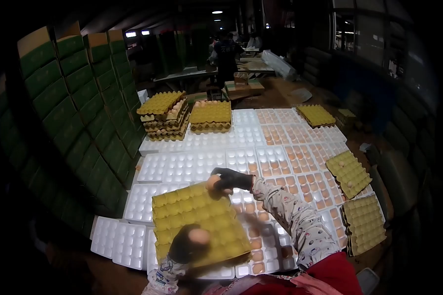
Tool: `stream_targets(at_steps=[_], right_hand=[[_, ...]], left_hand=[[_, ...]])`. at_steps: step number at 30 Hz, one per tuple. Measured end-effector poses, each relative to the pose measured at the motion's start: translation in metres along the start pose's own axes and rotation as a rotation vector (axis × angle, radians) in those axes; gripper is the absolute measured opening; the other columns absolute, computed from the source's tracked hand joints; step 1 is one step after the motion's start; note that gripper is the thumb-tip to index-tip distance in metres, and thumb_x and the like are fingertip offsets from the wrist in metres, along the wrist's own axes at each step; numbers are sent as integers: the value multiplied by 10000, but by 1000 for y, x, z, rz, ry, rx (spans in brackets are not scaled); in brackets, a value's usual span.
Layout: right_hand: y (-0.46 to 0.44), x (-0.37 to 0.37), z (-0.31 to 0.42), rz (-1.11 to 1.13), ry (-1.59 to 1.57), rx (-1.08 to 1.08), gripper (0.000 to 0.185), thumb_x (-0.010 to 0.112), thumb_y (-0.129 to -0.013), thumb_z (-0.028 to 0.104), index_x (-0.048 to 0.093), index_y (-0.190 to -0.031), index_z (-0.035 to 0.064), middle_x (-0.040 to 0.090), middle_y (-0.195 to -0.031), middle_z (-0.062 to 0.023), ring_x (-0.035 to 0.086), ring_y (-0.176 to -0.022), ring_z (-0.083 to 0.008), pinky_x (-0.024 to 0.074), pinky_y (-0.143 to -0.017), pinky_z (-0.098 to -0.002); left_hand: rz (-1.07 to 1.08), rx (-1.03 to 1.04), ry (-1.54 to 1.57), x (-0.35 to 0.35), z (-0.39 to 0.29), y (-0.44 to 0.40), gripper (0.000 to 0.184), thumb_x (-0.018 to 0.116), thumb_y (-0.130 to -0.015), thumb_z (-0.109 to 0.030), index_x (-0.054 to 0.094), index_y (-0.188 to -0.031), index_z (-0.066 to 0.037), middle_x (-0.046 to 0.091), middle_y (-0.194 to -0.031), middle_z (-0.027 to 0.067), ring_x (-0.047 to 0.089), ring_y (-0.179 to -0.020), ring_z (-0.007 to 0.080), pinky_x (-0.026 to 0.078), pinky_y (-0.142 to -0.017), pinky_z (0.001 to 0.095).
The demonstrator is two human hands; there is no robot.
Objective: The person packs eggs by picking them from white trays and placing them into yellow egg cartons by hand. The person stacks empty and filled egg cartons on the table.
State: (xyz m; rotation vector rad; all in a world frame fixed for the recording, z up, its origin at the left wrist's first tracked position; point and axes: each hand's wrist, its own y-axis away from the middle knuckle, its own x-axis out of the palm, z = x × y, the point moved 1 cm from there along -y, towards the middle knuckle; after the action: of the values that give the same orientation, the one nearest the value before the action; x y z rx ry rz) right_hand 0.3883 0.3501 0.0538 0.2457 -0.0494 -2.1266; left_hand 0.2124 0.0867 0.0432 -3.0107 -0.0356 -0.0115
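A yellow egg tray (pixel 192 209) lies in front of me on top of white foam trays. My left hand (pixel 184 244), in a dark glove, is over the tray's near side and closed round a brown egg (pixel 199 236). At the tray's far right corner, my dark-gloved right hand (pixel 235 179) grips another egg (pixel 213 182) in its fingers. Right of the yellow tray, several white foam trays (pixel 243 198) hold eggs in part of their cups. Part of the tray's near edge is hidden behind my left hand and sleeve.
Stacked egg trays (pixel 165 115) stand at the far left of the table, beside another stack (pixel 210 118). More yellow trays (pixel 348 173) lie along the right edge. Green cartons (pixel 79 98) rise in a wall at left. A person (pixel 226 56) stands in the background.
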Motion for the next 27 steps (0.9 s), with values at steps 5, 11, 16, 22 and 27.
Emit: stream_targets(at_steps=[5, 11, 16, 22, 27], right_hand=[[-29, -6, -8, -233, 992, -257, 399, 688, -744, 251, 537, -1072, 81, 602, -945, -165, 624, -871, -271, 515, -713, -395], [-56, 29, 16, -140, 1620, 212, 331, 690, -670, 310, 649, -933, 112, 574, -935, -192, 631, -858, -310, 513, -712, -419], [-47, 10, 15, -207, 1179, 76, 372, 719, -605, 354, 644, -857, 91, 617, -860, -192, 587, -910, -359, 499, -763, -415], [26, -1, -2, -138, -707, -190, 409, 576, -879, 292, 494, -1193, 44, 592, -907, -100, 566, -617, -132, 447, -463, -235], [157, 12, -63, -201, -867, -269, 545, 428, -898, 540, 484, -1169, 70, 566, -1100, -251, 505, -559, -132, 400, -406, -226]], left_hand=[[27, 103, -392, 14, 2, 20, 477, 714, -753, -237, 495, -1091, 19, 648, -980, 158, 627, -917, 261, 512, -782, 362], [-193, 71, -338, 31, 16, 25, 432, 791, -662, -237, 601, -1001, -47, 598, -957, 142, 597, -879, 315, 500, -751, 399], [-156, 20, 8, 31, 21, 29, 455, 731, -730, -195, 507, -1071, 7, 603, -930, 129, 616, -817, 251, 515, -688, 324], [-311, 13, 130, 26, 25, 40, 499, 670, -793, -200, 431, -1165, 31, 585, -1022, 181, 620, -791, 238, 533, -679, 313], [-86, -61, 425, 101, 5, 45, 597, 669, -796, -311, 395, -1201, 31, 571, -1100, 222, 612, -877, 261, 517, -748, 343]])
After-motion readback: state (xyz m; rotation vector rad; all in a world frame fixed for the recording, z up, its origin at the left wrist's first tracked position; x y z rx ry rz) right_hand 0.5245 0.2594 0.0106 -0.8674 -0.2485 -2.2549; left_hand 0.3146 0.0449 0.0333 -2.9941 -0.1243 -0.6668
